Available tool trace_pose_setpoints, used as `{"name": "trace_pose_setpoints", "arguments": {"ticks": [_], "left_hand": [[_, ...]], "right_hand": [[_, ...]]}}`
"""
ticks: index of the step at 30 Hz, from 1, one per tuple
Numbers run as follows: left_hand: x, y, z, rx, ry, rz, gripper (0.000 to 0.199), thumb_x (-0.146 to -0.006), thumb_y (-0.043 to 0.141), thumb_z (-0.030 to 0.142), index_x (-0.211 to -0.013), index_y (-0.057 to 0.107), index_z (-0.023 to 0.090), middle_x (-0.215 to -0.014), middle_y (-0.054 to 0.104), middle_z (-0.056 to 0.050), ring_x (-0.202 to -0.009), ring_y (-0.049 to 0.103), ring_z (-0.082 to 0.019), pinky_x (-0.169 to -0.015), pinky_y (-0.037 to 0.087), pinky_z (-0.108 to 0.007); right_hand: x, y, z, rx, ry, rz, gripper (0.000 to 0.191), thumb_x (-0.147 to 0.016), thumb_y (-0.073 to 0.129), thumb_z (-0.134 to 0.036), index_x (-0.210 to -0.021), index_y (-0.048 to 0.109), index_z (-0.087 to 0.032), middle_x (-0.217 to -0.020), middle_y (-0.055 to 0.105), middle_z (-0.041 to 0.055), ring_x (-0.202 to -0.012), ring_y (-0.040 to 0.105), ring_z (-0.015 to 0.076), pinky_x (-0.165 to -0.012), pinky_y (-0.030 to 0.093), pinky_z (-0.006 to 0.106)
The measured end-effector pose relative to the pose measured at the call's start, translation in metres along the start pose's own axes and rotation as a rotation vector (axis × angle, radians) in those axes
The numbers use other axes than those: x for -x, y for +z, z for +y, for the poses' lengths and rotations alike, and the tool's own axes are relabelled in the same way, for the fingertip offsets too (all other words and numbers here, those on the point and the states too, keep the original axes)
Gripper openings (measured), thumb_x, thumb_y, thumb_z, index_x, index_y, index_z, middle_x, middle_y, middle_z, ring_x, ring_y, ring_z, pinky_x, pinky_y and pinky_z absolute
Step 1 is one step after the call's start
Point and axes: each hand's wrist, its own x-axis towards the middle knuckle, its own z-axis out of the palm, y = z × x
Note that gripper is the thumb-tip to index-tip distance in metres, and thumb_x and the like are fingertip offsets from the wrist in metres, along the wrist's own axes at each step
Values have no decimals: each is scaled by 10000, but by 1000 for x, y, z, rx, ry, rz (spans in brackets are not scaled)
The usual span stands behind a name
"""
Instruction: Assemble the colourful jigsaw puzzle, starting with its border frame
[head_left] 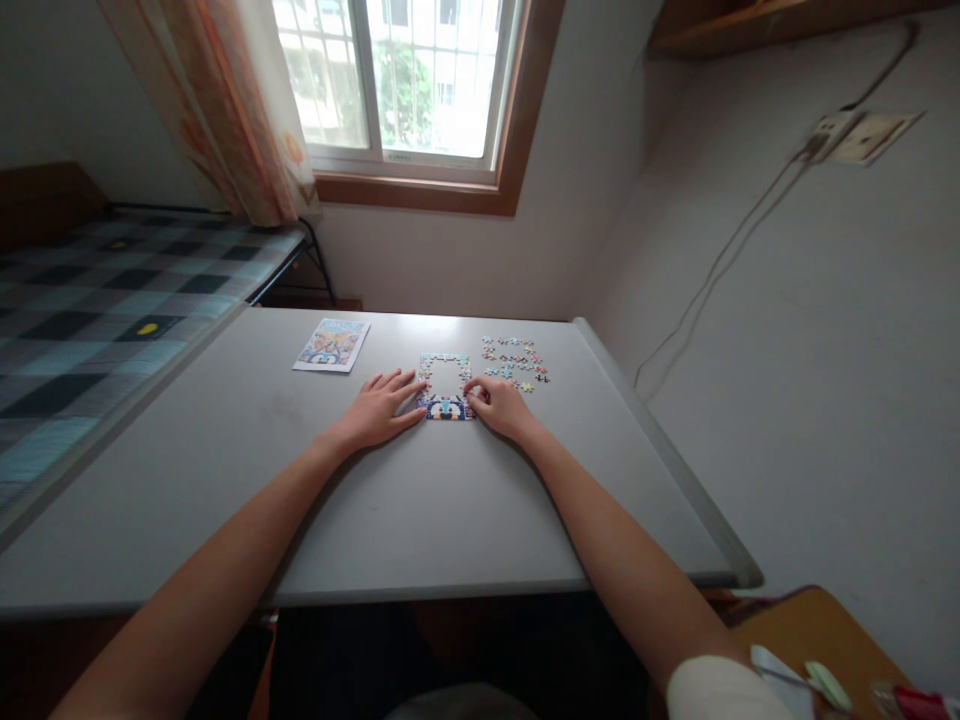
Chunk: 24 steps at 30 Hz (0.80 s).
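A partly assembled jigsaw puzzle (448, 408) lies flat on the light grey table (450, 500); its border and lower rows are joined around an open middle. My left hand (380, 408) rests at the puzzle's left edge, fingers spread, holding nothing. At the right edge is my right hand (499, 405), its thumb and index finger pinched together over the border; whatever is between them is too small to make out. Loose puzzle pieces (508, 372) are scattered just beyond my right hand. To the left, a printed picture card (331, 346) lies on the table.
A bed with a checked cover (150, 290) stands beyond the table's left edge. The window (420, 90) and curtain (240, 110) are behind. Cables (705, 280) hang down the right wall. A wooden stool (817, 640) with small items sits at the lower right.
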Motion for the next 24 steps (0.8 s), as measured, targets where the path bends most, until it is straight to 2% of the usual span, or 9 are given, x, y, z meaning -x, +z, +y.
{"name": "trace_pose_setpoints", "arguments": {"ticks": [11,17,24], "left_hand": [[-1,1,0,-4,-1,4,591,-924,321,620,-1427,410,323,-1528,340,-5,-1415,262,-264,-1147,192,-451],[0,2,0,1,-3,16,646,-920,330,617,-1477,315,289,-1523,349,-26,-1414,268,-254,-1150,194,-439],[0,1,0,-3,-9,0,594,-921,335,614,-1412,436,295,-1526,342,-17,-1418,258,-259,-1154,188,-443]], "right_hand": [[0,1,1,2,4,0,174,-809,550,-236,-921,682,-219,-667,599,-16,-644,527,126,-638,355,222],[0,1,1,2,0,6,177,-808,549,-231,-920,685,-221,-667,598,-16,-644,529,128,-637,356,224],[1,0,-1,-2,7,3,176,-809,554,-227,-925,686,-219,-675,608,-13,-645,532,129,-638,363,223]]}}
